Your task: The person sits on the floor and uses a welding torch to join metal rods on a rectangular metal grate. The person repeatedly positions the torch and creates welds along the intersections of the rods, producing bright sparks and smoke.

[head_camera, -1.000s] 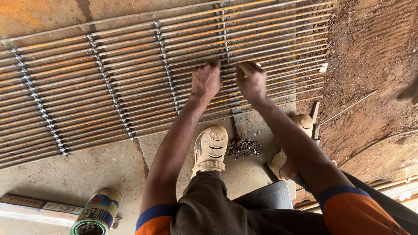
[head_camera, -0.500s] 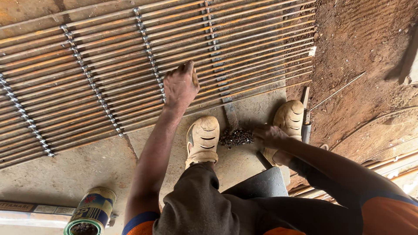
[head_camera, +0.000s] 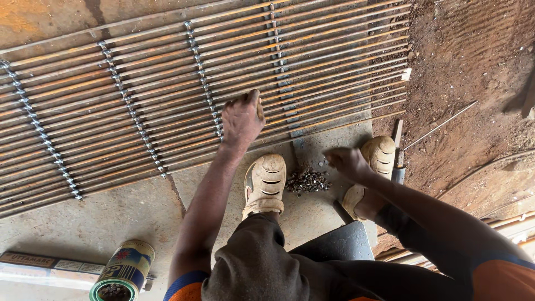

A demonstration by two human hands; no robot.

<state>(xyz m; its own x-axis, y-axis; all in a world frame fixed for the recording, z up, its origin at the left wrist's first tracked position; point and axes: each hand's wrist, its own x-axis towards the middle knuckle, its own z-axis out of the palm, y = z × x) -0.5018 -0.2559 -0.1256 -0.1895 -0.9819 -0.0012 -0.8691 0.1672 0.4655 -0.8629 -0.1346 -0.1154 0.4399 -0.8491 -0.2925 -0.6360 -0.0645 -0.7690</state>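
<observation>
Rusty rod grille (head_camera: 139,106) lies flat on the concrete floor (head_camera: 83,228), probably heavy and stiff, best lifted by its near edge. Left hand (head_camera: 241,118) rests on it, grip curled shut around something small I can't make out. Right hand (head_camera: 346,163) pinches together beside the little nut pile (head_camera: 306,181). Open dirt (head_camera: 473,83) on the right.

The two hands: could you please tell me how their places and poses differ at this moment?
The left hand rests fisted on the rusty metal rod grille; the right hand hangs lower, beside the small pile of dark metal bits on the concrete floor, fingers curled. Whether either grips anything is unclear. Both are bare.
</observation>
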